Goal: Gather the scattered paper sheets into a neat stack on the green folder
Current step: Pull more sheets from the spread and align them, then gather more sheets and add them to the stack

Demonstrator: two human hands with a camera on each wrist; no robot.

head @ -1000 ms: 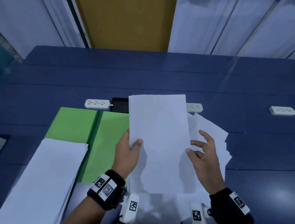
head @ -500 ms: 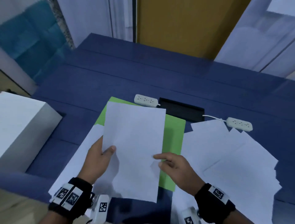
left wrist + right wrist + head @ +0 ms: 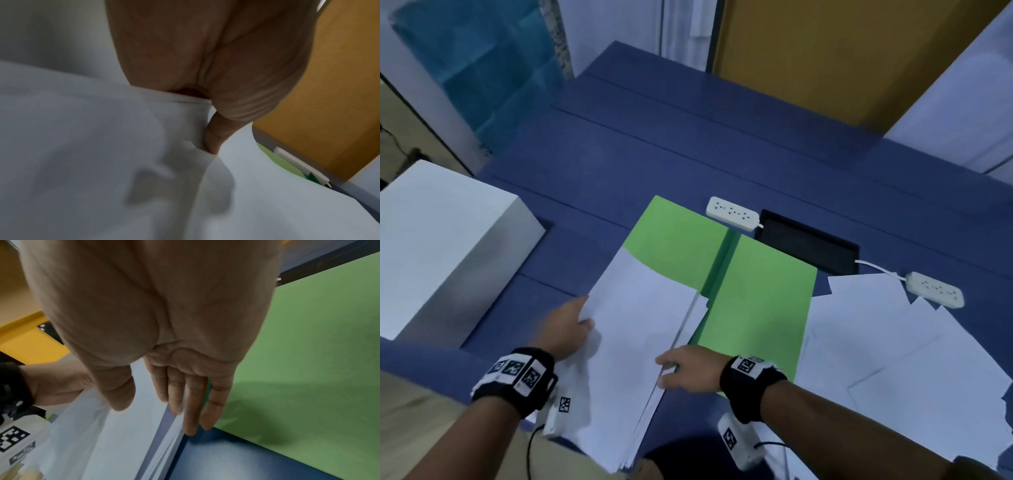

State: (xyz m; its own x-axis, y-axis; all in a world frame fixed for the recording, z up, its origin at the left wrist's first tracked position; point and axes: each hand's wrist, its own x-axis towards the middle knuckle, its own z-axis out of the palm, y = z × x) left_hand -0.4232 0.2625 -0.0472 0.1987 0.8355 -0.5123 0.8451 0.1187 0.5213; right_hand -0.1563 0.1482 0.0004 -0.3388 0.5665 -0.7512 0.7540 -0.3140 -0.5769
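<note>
I have a thick stack [image 3: 640,329] lying on the left leaf of the green folder [image 3: 756,294], overhanging the desk [image 3: 688,144] toward frame bottom. My left hand [image 3: 566,325] pinches its left edge, thumb on top; my right hand [image 3: 688,371] lies with straight fingers [image 3: 191,410] against its right edge. I judge the job partway done: many loose sheets [image 3: 893,359] lie scattered at right of frame.

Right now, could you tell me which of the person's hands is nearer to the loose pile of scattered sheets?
Right. The right hand rests at the stack's right edge, with only the green folder between it and the scattered sheets. The left hand holds the stack's far left edge.
</note>
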